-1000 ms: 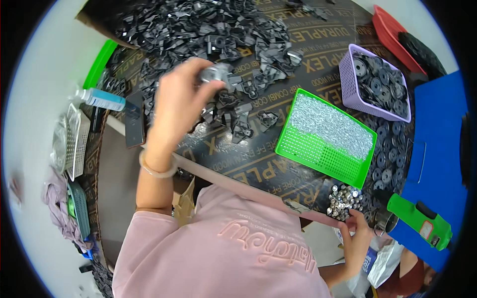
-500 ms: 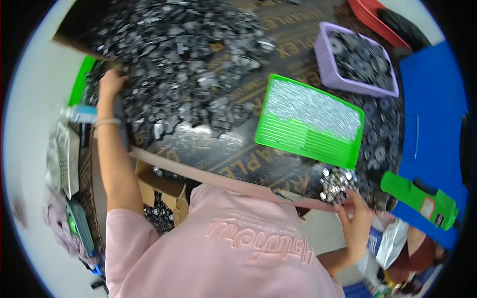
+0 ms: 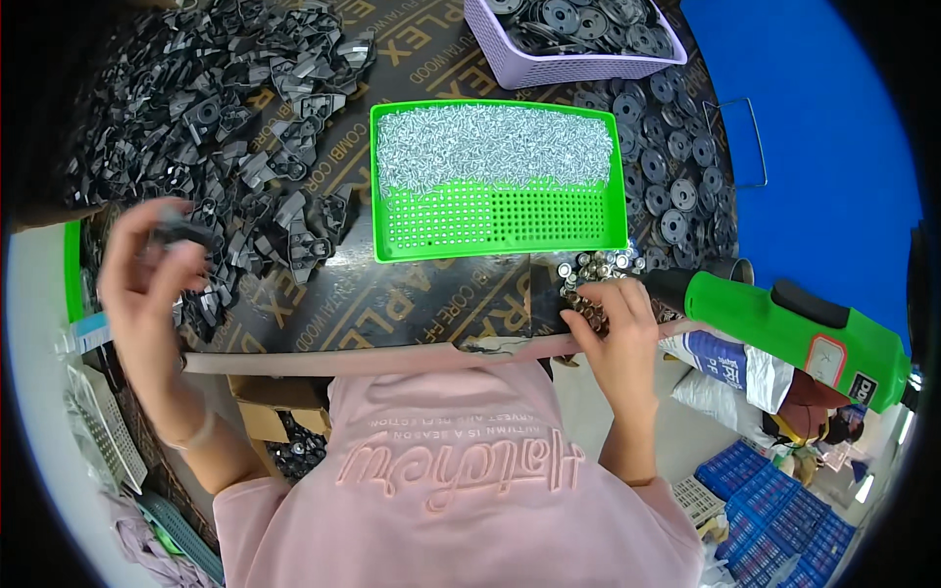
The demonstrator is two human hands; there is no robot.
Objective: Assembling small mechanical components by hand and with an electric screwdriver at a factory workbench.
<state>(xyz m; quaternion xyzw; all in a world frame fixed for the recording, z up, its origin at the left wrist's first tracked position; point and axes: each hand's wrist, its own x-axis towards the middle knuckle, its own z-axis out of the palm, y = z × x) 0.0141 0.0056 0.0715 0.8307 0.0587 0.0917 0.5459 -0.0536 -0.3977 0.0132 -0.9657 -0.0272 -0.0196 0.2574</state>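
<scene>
My left hand (image 3: 147,284), smeared by motion, is raised at the table's left near edge. Between its thumb and fingers is a small black plastic part (image 3: 184,233). Beyond it spreads a large heap of similar black plastic parts (image 3: 255,147). My right hand (image 3: 622,328) reaches into a small pile of shiny round metal pieces (image 3: 598,263) by the near edge. Its thumb and forefinger stand apart, with pieces between them; whether a piece is gripped does not show. A green tray (image 3: 441,253) of many small silvery screws or rivets lies just beyond the pile.
A green power tool (image 3: 799,333) juts over the right edge. Black discs (image 3: 676,196) lie at the right, and a purple basket (image 3: 578,69) of discs stands behind the tray. Below the left edge is a cardboard box (image 3: 274,397). A blue surface (image 3: 804,147) rises at right.
My left hand has come back from the far left of the heap with a black part. My right hand stays at the metal pieces, its fingers now over them. The whole view has shifted.
</scene>
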